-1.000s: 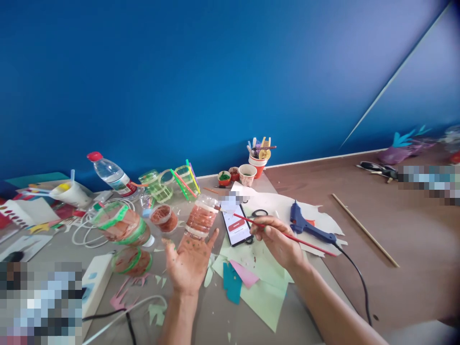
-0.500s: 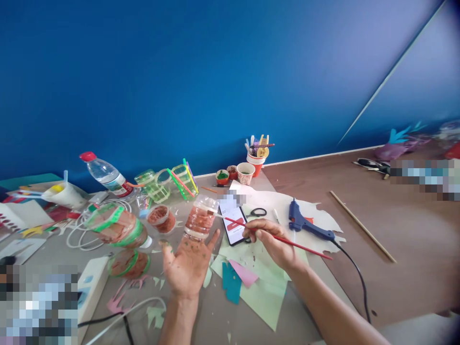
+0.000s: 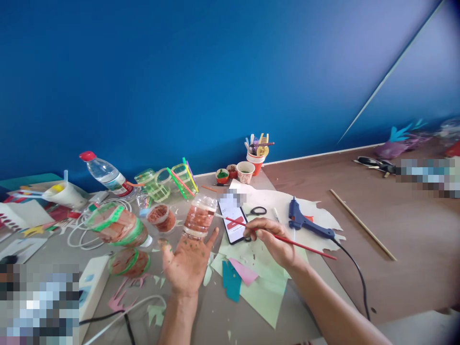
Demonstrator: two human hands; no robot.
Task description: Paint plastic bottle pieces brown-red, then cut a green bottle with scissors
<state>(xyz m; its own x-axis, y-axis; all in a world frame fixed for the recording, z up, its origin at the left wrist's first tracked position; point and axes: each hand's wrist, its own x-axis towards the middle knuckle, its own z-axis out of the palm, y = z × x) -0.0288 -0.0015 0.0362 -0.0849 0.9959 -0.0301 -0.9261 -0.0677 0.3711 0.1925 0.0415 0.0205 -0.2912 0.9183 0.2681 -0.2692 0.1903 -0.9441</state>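
Left hand (image 3: 185, 266): lay palm up, thumb and little finger splayed; other fingers supported the painted plastic bottle section (image 3: 198, 218) — inside or behind, unclear.
Right hand (image 3: 271, 239): pinched a red-handled paintbrush (image 3: 305, 247).
Bottle section: stood left of the smartphone (image 3: 235, 232).

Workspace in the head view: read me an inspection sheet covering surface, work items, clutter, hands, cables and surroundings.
Surface: grey table beside brown table.
Work items: bottle piece, partly coated reddish brown; red brush, tip at the bottle piece, contact unclear.
Clutter: phone; scissors, partly hidden by the phone; green sheet; glue gun on white paper; stick on the brown table.
Left hand: palm up, stained, bottle piece at its fingers.
Right hand: grips the red brush.
Cables: black cord from the glue gun; white cable near power strip.
Surroundings: blue wall behind; pixelated patches at both sides, unreadable.
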